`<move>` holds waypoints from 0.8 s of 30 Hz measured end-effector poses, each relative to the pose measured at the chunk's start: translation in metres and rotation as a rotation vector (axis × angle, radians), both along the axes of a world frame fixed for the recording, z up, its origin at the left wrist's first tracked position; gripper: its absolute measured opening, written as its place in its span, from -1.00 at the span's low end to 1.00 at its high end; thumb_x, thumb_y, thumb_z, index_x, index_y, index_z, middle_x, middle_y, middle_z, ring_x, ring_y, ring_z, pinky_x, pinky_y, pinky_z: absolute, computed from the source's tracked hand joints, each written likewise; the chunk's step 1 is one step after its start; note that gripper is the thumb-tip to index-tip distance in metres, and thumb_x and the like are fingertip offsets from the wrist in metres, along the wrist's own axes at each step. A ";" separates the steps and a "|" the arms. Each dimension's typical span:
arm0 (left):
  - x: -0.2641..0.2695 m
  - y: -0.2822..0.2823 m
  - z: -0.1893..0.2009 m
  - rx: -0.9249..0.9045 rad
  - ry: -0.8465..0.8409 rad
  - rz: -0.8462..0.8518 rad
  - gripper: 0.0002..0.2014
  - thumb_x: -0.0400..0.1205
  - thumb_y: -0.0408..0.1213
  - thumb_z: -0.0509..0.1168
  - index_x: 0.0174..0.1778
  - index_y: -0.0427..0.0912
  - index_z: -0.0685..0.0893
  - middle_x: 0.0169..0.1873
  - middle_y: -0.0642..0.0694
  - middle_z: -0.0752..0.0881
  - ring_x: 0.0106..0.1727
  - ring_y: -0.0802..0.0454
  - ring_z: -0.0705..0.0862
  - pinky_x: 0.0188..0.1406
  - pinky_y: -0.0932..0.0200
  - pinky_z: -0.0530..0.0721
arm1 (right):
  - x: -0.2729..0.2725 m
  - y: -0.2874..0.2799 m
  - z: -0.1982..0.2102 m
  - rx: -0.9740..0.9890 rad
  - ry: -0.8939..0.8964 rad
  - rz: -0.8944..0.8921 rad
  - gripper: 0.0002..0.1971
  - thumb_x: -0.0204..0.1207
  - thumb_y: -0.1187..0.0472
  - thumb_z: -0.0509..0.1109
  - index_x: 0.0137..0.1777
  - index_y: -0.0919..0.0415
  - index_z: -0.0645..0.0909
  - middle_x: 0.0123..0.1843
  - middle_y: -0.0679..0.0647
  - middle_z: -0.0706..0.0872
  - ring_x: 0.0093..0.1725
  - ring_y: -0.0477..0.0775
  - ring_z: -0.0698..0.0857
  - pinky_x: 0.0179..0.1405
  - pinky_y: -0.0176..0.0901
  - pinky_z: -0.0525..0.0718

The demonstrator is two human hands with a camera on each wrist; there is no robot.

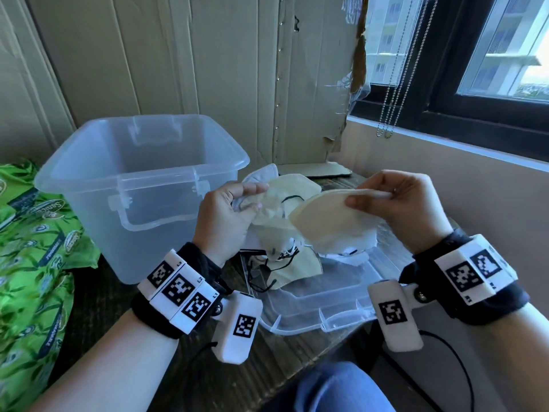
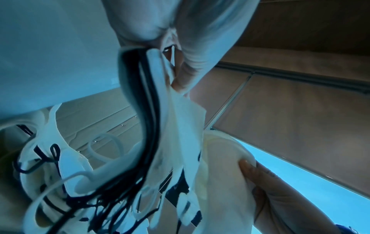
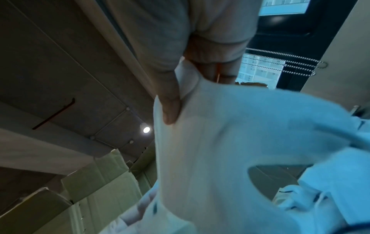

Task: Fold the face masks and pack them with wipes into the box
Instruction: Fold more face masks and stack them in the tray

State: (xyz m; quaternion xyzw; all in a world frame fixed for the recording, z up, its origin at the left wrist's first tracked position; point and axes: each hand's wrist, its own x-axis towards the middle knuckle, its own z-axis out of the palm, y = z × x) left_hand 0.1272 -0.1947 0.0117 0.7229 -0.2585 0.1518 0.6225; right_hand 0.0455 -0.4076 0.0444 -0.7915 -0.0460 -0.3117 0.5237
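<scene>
Both wrist-banded hands work above the clear lid (image 1: 341,295): the right hand (image 1: 398,203) pinches a folded cream mask (image 1: 326,221) whose long axis points left toward the left hand (image 1: 228,215), which is clamped on the mask bundle (image 1: 276,209) beside the empty box (image 1: 142,179).

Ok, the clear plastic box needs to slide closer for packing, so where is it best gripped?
Probably the clear swing handle hanging on the clear plastic box's near wall: it faces the person, so come from the front. The left hand, nearest, grips masks now.
</scene>
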 end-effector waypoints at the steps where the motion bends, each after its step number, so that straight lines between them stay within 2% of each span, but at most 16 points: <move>1: 0.000 0.000 0.000 0.009 -0.015 0.001 -0.66 0.50 -0.64 0.34 -0.09 -0.04 0.70 -0.11 0.21 0.68 -0.09 0.64 0.59 -0.01 0.69 0.42 | 0.000 -0.001 0.002 0.021 -0.010 -0.023 -0.78 0.19 0.43 0.60 -0.45 0.17 0.63 -0.57 -0.16 0.64 -0.50 -0.11 0.53 -0.49 -0.26 0.51; 4: 0.001 0.000 -0.001 0.081 -0.033 0.019 -0.62 0.49 -0.65 0.33 0.05 -0.07 0.69 0.02 0.06 0.66 0.04 0.45 0.59 0.03 0.75 0.35 | -0.002 0.000 0.006 0.045 -0.042 0.002 -0.70 0.17 0.40 0.60 -0.52 0.02 0.61 -0.54 -0.14 0.65 -0.48 -0.12 0.55 -0.49 -0.26 0.54; 6: 0.001 -0.001 -0.002 0.113 -0.027 0.030 -0.61 0.50 -0.65 0.32 0.13 -0.12 0.70 0.10 0.02 0.65 0.15 0.27 0.57 0.05 0.77 0.32 | -0.006 0.003 0.009 0.069 -0.069 0.117 -0.77 0.14 0.30 0.58 -0.52 -0.03 0.63 -0.51 -0.16 0.66 -0.47 -0.16 0.57 -0.47 -0.27 0.56; 8: 0.000 -0.002 -0.003 0.114 -0.008 0.011 -0.60 0.51 -0.64 0.31 0.18 -0.16 0.69 0.13 0.08 0.66 0.16 0.33 0.56 0.03 0.78 0.31 | -0.007 0.006 0.011 0.092 -0.082 0.222 -0.82 0.10 0.25 0.59 -0.48 -0.04 0.67 -0.50 -0.17 0.66 -0.48 -0.21 0.57 -0.47 -0.35 0.55; 10: -0.003 -0.003 -0.001 0.105 0.011 -0.050 -0.60 0.53 -0.64 0.29 0.17 -0.11 0.69 0.08 0.19 0.66 0.00 0.54 0.57 -0.01 0.77 0.33 | -0.004 0.012 0.010 0.024 -0.063 0.239 -0.82 0.14 0.20 0.64 -0.44 -0.05 0.68 -0.44 -0.15 0.68 -0.41 -0.19 0.59 -0.40 -0.33 0.57; 11: -0.005 -0.003 0.000 0.098 0.013 -0.090 -0.59 0.53 -0.64 0.29 0.13 -0.05 0.68 0.04 0.25 0.67 -0.08 0.59 0.58 -0.02 0.75 0.36 | -0.002 0.017 0.008 -0.015 -0.044 0.245 -0.86 0.16 0.15 0.60 -0.41 -0.05 0.67 -0.37 -0.12 0.71 -0.34 -0.14 0.62 -0.33 -0.26 0.61; 13: -0.008 -0.003 0.001 0.077 0.010 -0.152 -0.56 0.54 -0.63 0.29 0.04 0.08 0.67 -0.01 0.33 0.67 -0.04 0.63 0.59 0.08 0.65 0.43 | 0.003 0.028 0.002 -0.054 0.032 0.299 -0.89 0.26 0.15 0.52 -0.33 -0.03 0.63 -0.21 -0.04 0.77 -0.20 -0.06 0.67 -0.16 -0.13 0.67; 14: -0.009 -0.003 0.002 0.068 0.007 -0.166 -0.55 0.54 -0.61 0.30 0.01 0.14 0.67 -0.01 0.35 0.68 0.02 0.60 0.59 0.14 0.58 0.45 | 0.005 0.032 -0.001 -0.081 0.086 0.315 -0.88 0.33 0.19 0.49 -0.29 -0.01 0.59 -0.17 -0.02 0.77 -0.19 -0.09 0.66 -0.13 -0.18 0.66; 16: -0.009 -0.002 0.003 0.035 0.015 -0.177 -0.55 0.56 -0.56 0.31 -0.04 0.22 0.68 -0.03 0.40 0.70 0.05 0.45 0.64 0.18 0.47 0.48 | 0.008 0.035 -0.007 -0.216 0.197 0.277 -0.83 0.45 0.24 0.46 -0.27 0.03 0.53 -0.27 -0.05 0.68 -0.31 -0.25 0.56 -0.23 -0.34 0.54; 18: -0.007 -0.001 0.003 -0.006 0.043 -0.173 -0.56 0.57 -0.51 0.30 -0.06 0.27 0.70 -0.05 0.36 0.73 0.04 0.27 0.66 0.16 0.37 0.49 | 0.008 0.033 -0.009 -0.297 0.291 0.241 -0.81 0.49 0.28 0.41 -0.28 0.03 0.51 -0.35 -0.11 0.57 -0.40 -0.29 0.48 -0.31 -0.38 0.45; 21: -0.005 -0.001 0.004 -0.066 0.074 -0.190 -0.65 0.62 -0.49 0.26 -0.03 0.15 0.70 0.05 0.29 0.71 0.18 0.43 0.61 0.26 0.46 0.43 | 0.005 0.030 -0.005 -0.152 0.273 0.259 -0.83 0.48 0.36 0.39 -0.27 0.13 0.53 -0.43 -0.15 0.58 -0.46 -0.28 0.49 -0.39 -0.46 0.47; 24: -0.011 -0.004 0.008 -0.150 0.159 -0.274 -0.83 0.60 -0.22 0.26 -0.05 0.03 0.76 -0.04 0.19 0.78 0.13 0.37 0.66 0.23 0.41 0.50 | 0.006 0.032 0.002 0.056 0.143 0.253 -0.84 0.48 0.44 0.34 -0.26 0.21 0.51 -0.53 -0.16 0.60 -0.53 -0.28 0.50 -0.52 -0.51 0.45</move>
